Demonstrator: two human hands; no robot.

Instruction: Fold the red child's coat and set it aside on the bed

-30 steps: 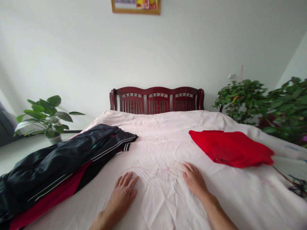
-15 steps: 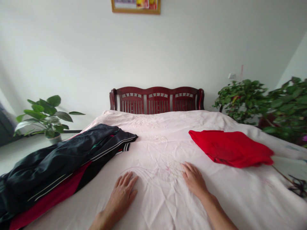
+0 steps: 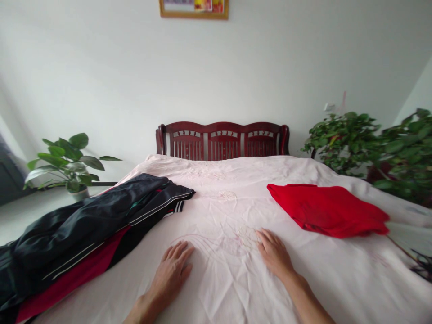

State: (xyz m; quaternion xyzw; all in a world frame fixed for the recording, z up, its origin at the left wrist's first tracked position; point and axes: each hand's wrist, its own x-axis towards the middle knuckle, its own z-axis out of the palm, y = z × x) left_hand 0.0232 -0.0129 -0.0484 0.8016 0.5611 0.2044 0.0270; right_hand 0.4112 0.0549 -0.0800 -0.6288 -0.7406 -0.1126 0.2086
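Both of my hands rest palm down on a pale pink embroidered bed cover (image 3: pixel 222 279). My left hand (image 3: pixel 173 267) lies flat with its fingers stretched out, holding nothing. To its left is a heap of dark clothes (image 3: pixel 97 216) with white piping and a crimson panel, apart from the hand. My right hand (image 3: pixel 275 252) is flat too, its fingers extended beside a raised embroidered flower, with nothing in it. A folded red garment (image 3: pixel 327 209) lies beyond it to the right, not touched.
A dark red wooden headboard (image 3: pixel 224 140) stands at the far end against the wall. One potted plant (image 3: pixel 72 164) is on the left, and leafy plants (image 3: pixel 344 141) crowd the right side. High on the wall hangs a framed picture (image 3: pixel 194 13).
The view has shifted slightly, so the surroundings sit a little further right. My hands and the clothes stay in place on the bed.
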